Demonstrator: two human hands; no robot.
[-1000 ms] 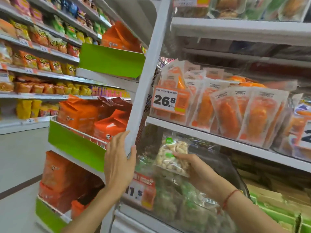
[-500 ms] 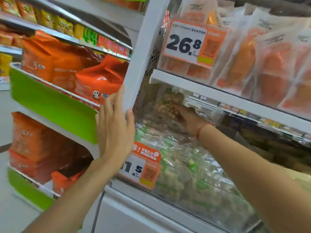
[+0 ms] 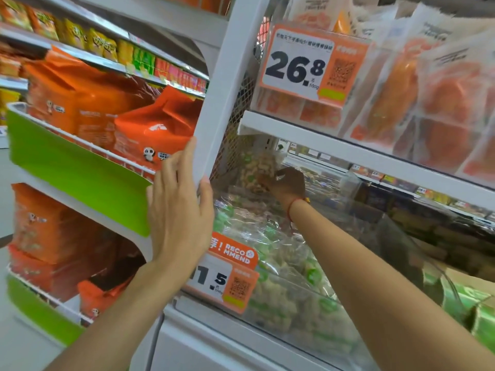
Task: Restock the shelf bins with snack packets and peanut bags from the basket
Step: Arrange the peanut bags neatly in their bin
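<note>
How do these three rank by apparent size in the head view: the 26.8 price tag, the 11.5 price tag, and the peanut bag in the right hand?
1. 26.8 price tag
2. 11.5 price tag, partly hidden behind the left hand
3. peanut bag, deep in the bin, so it looks smaller; the right hand covers part of it

The upper price tag (image 3: 312,64), on the orange-packet bin, reads 26.8. The lower price tag (image 3: 225,279), on the peanut bin front, reads "RECOMMEND" and 1.5, its left part hidden.

two hands (image 3: 179,210), two price tags (image 3: 308,64), one held peanut bag (image 3: 258,170).
</note>
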